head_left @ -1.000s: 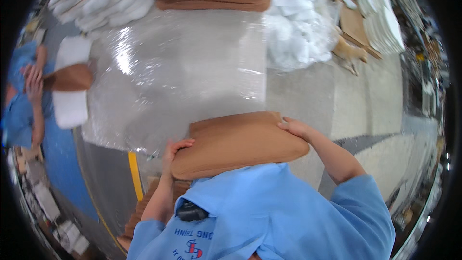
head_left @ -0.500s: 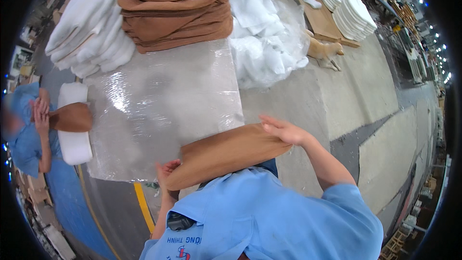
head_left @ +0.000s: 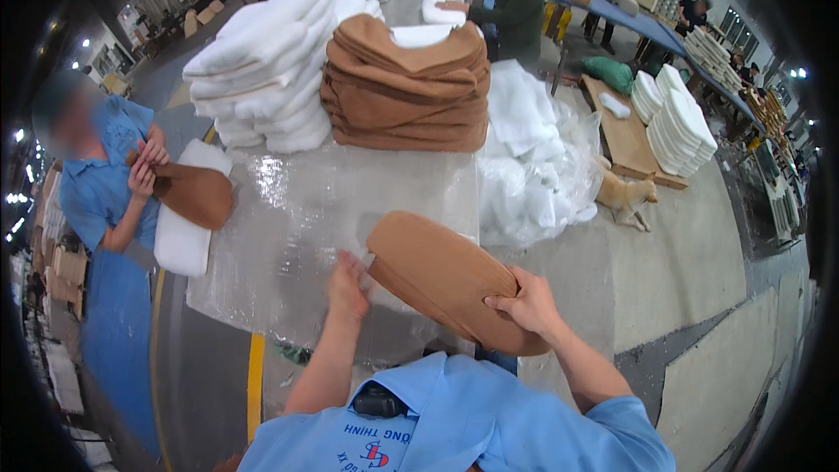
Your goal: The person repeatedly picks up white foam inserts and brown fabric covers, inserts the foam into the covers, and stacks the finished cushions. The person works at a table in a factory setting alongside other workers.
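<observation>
While the right hand (head_left: 530, 304) grips one end of a brown padded piece (head_left: 441, 271), thumb across its face, the left hand (head_left: 350, 287) is apart from it or barely at its other end, fingers loosely extended; blur makes contact hard to judge. The piece hangs aslant over the near side of a plastic-covered table (head_left: 328, 197), short of a brown stack (head_left: 406, 100). The step appears to be turning it in midair; steadying it would call for the left hand on the free end.
</observation>
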Demonstrator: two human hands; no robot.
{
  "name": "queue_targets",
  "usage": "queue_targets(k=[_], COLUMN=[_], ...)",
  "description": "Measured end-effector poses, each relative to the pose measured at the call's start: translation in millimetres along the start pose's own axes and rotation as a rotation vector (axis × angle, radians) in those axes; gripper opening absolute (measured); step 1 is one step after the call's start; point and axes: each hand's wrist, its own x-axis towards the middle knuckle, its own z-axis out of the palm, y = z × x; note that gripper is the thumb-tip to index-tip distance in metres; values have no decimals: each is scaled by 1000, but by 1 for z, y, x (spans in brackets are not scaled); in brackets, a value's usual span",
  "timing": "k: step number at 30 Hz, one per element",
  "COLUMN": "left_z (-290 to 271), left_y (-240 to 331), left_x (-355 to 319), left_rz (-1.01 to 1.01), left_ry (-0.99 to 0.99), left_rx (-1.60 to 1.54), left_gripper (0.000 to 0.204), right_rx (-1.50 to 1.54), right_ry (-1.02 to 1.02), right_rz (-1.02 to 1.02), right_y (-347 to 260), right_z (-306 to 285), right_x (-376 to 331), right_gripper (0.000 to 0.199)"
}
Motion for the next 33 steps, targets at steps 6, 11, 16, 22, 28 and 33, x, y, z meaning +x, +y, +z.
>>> queue_targets(k=[6,11,16,22,28,33], left_z=[97,147,177,140,125,120], left_y=[-63,-11,-7,-54,-85,-101], left_x=[-10,39,35,21,8,8], left_rz=[-157,-36,-322,-429,-293,-33], left_ry=[-472,-399,-777,-990,-1110,-1094], left_rx=[146,133,472,1022,1544,1900], left_gripper=[87,73,67,60,55,51], right_rx=[410,617,866,1246,1494,1529], right_ry=[274,115,382,80,209,237], right_rz=[-19,-210,-179,222,310,427], right_y=[-19,-53,2,39,74,111], right_z=[-4,23,26,33,80,116], right_x=[1,-8,20,-4,-43,-53], right_gripper=[57,66,79,86,51,37])
